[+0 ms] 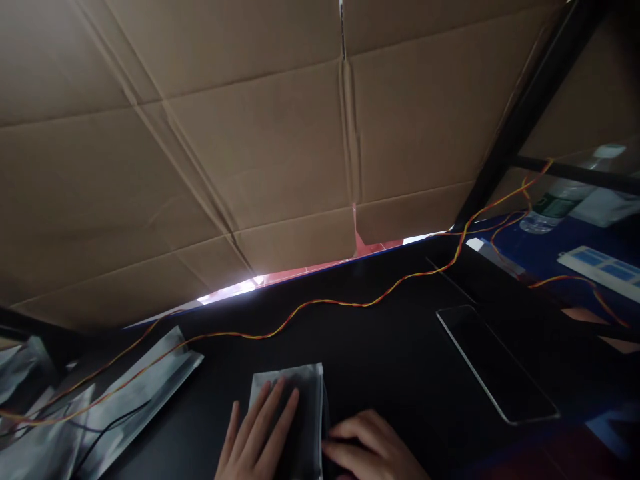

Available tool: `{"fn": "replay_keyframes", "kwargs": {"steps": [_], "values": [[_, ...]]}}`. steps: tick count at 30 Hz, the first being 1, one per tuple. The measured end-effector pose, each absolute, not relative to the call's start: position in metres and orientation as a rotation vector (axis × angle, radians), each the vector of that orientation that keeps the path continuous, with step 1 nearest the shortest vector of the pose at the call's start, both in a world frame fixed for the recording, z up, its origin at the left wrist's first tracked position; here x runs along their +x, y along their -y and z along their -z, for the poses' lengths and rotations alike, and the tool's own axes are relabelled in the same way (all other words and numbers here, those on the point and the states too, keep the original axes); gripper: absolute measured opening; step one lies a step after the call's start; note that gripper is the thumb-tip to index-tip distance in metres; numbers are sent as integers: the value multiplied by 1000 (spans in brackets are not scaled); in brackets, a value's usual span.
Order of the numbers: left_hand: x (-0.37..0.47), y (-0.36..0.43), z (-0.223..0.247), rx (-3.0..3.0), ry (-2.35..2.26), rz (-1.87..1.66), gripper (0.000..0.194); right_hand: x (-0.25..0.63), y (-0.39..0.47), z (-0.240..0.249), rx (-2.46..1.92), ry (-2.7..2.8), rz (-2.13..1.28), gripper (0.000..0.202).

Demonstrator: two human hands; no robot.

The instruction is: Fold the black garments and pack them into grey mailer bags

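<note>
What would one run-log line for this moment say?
left hand: flat on silver pouch | right hand: at pouch's right edge | desk: phone, red-yellow wire, more pouches at left

1. A broad wall of flattened brown cardboard (225, 133) is seen filling the upper view, creased and seamed, leaning over the work surface.
2. Beneath it, a dark, almost black table (400, 333) is spread out, dimly lit.
3. A narrow gap (235, 290) is left between cardboard and table, and bright white light is let in there, with a strip of red showing beside it.
4. To the right, a black metal frame (530, 107) is set at a slant, with a crossbar branching off.
5. Beyond the frame, a blue surface (550, 257) is glimpsed, better lit.
</note>
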State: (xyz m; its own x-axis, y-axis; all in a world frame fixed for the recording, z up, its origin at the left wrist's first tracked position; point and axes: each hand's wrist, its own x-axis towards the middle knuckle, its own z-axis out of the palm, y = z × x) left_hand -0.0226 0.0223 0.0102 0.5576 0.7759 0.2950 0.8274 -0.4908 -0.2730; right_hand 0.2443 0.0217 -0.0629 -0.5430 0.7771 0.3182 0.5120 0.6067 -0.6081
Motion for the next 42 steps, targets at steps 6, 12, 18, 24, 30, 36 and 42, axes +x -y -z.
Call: {"fn": "replay_keyframes", "kwargs": {"steps": [6, 12, 18, 24, 30, 36, 42], "values": [[-6, -41, -13, -2467, 1188, 306, 87, 220, -29, 58, -1083, 2080, -147, 18], [-9, -38, -12, -2514, 1234, 300, 87, 236, -45, 22, -910, 2207, -258, 10], [11, -67, -38, -2651, 1729, 587, 49, 266, -70, -38, -1317, 1896, -862, 37], [45, -97, -52, -2665, 1995, 859, 27, 243, -93, -39, -1394, 1697, -1067, 28], [64, -97, -60, -2689, 2117, 840, 34, 239, -101, -39, -1347, 1603, -1164, 33], [73, -105, -57, -2503, 2163, 862, 33, 238, -86, -38, -1376, 1615, -1124, 27], [62, -124, -51, -2196, 2225, 829, 35, 238, -41, -3, -1382, 1837, -1140, 13]]}}
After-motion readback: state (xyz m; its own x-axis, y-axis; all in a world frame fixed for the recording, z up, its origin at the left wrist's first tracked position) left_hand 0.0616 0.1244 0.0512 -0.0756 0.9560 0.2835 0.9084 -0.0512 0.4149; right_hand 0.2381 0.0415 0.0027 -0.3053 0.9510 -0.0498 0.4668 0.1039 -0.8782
